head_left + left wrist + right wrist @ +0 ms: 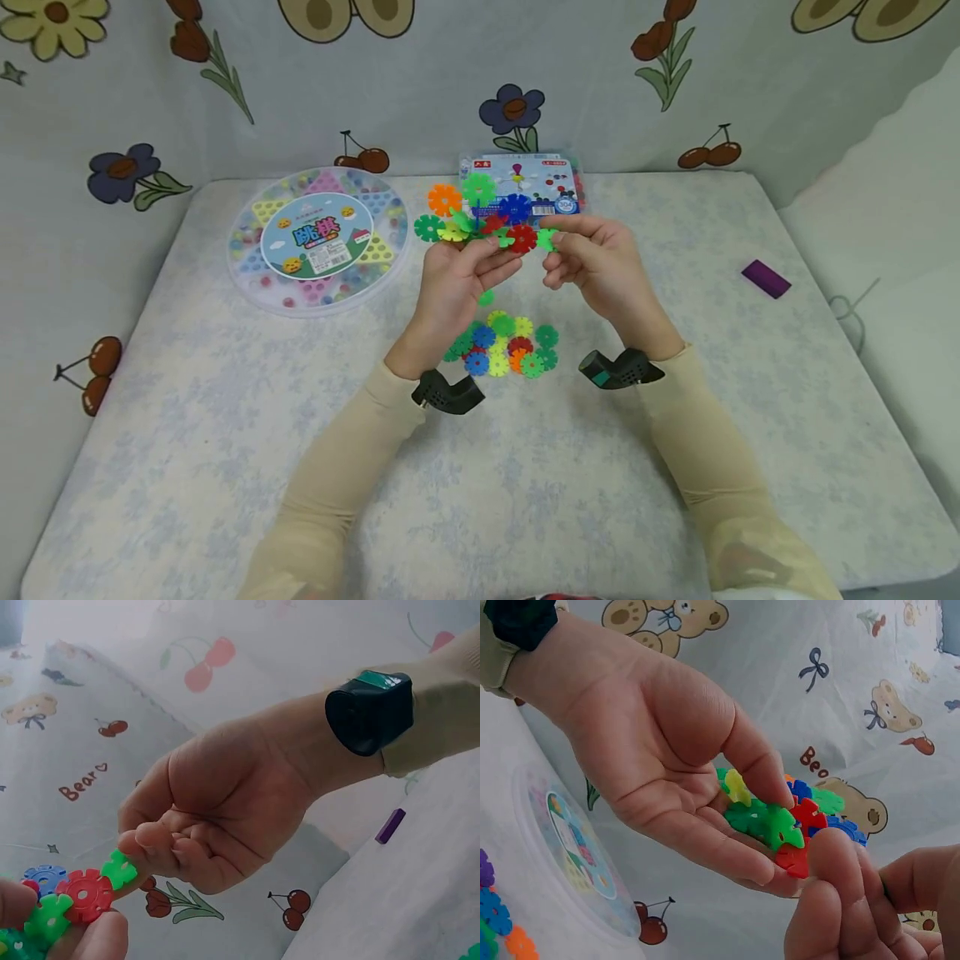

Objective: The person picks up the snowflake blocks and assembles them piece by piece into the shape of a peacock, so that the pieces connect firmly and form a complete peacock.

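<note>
My left hand (448, 279) grips a joined cluster of notched plastic snowflake discs, held above the table. An orange disc (445, 200), a blue disc (514, 208) and a red disc (522, 239) are among its parts. Between thumb and fingertips, my right hand (611, 267) pinches a small green disc (547, 240) at the cluster's right side. In the left wrist view that green disc (120, 870) touches the edge of the red disc (86, 895); how deep their slots engage cannot be told. Left-hand fingers cover part of the cluster in the right wrist view.
Loose discs (498, 346) in several colours lie on the table (525, 492) below the hands. A round, clear-lidded game box (318, 233) lies at back left. Behind the cluster is a rectangular box (551, 171). A purple block (766, 279) lies at right.
</note>
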A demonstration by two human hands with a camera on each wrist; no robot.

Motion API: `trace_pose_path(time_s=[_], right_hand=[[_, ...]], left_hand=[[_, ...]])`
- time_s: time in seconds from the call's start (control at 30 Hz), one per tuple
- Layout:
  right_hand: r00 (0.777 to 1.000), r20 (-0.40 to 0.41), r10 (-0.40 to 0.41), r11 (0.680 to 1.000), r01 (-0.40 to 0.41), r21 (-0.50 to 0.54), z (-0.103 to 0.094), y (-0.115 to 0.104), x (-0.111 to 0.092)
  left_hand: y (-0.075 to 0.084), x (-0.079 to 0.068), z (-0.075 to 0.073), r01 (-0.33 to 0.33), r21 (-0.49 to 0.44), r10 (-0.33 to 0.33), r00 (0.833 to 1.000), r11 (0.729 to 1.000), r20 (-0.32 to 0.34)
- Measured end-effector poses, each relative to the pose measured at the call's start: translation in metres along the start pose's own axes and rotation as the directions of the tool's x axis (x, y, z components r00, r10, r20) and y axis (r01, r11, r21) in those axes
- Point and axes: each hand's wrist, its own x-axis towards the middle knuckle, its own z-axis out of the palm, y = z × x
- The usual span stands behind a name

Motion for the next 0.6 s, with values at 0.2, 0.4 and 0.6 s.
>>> trace_pose_path(time_s=[0.2, 0.4, 0.6], right_hand=[[0.998, 0.048, 0.028, 0.999, -0.027, -0.033, -0.0004, -0.0013, -0.0010], [0.999, 0.040, 0.019, 1.000, -0.019, -0.005, 0.0010, 0.0005, -0.0019], [0.999, 0.022, 0.026, 0.999, -0.027, 0.041, 0.0037, 0.0067, -0.0007]], left_hand=[[-0.0007, -0.0007, -0.0019, -0.026, 0.098, 0.022, 0.999, 0.995, 0.038], [-0.0027, -0.0014, -0.0048, -0.084, 0.217, 0.067, 0.994, 0.972, 0.082], [-0.0044, 0.0011, -0.0080, -0.085, 0.266, 0.066, 0.995, 0.960, 0.079]])
